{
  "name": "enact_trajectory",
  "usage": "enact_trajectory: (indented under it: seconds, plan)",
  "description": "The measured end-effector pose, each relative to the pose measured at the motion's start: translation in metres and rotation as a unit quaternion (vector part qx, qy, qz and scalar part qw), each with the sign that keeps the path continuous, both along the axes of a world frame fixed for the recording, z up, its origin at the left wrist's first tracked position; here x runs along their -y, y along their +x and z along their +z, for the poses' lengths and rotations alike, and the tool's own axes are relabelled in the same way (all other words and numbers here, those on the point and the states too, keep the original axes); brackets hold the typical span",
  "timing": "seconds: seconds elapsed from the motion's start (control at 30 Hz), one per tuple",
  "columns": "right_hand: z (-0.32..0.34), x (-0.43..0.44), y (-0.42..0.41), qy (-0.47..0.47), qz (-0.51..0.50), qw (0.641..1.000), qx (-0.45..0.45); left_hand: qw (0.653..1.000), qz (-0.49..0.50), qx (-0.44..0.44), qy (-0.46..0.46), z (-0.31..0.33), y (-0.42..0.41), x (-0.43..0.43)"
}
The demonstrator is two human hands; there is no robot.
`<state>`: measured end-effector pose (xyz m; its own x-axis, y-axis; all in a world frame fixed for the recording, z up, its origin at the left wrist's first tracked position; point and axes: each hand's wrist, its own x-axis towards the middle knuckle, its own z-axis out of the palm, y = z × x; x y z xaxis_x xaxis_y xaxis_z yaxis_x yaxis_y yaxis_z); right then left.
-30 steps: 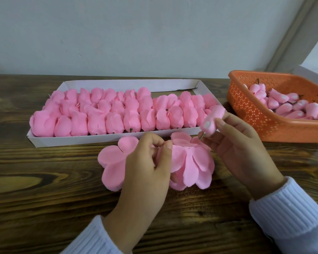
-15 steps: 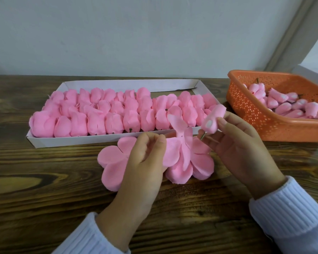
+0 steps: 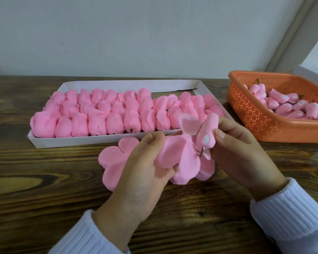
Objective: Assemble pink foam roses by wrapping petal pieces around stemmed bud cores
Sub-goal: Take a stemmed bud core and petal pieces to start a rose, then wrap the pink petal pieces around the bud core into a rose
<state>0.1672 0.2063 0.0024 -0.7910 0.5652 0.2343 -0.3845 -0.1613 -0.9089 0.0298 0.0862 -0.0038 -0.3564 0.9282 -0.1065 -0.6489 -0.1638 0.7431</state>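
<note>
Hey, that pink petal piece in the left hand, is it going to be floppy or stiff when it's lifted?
Probably floppy: the petal piece droops and folds where the left hand pinches it. Likely very light, since a fingertip pinch carries it. Its thin lobes may crease or tear if tugged.

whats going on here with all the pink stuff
A person is building a foam flower. The right hand holds a stemmed bud, and the left hand holds a petal piece up beside it. More petals lie on the table underneath. Finished roses line the white tray; spare buds sit in the orange basket.
</note>
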Motion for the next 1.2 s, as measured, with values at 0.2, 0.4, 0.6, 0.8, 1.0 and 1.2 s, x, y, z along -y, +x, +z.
enact_trajectory:
  seconds: [0.2,0.4,0.6,0.8,1.0,1.2]
  plan:
    - [0.003,0.003,0.0,-0.011,-0.004,1.0,0.003,1.0,-0.021,0.015,0.016,0.001,0.0,0.001]
    - [0.002,0.001,0.001,-0.029,-0.034,0.999,0.013,0.991,-0.001,0.134,0.01,0.005,-0.002,0.0]
    - [0.002,0.002,-0.001,-0.024,-0.075,0.997,-0.008,0.968,0.009,0.242,0.069,0.011,-0.011,0.0]
    - [0.0,0.005,-0.002,-0.021,-0.073,0.997,-0.015,0.976,-0.038,0.212,0.043,0.01,-0.01,-0.003]
    - [-0.002,0.011,-0.005,0.002,-0.072,0.997,-0.005,0.996,-0.036,0.076,0.009,0.004,-0.005,-0.004]
    - [-0.001,0.014,-0.006,-0.005,-0.068,0.998,-0.016,1.0,-0.001,-0.003,0.023,0.003,-0.001,-0.002]
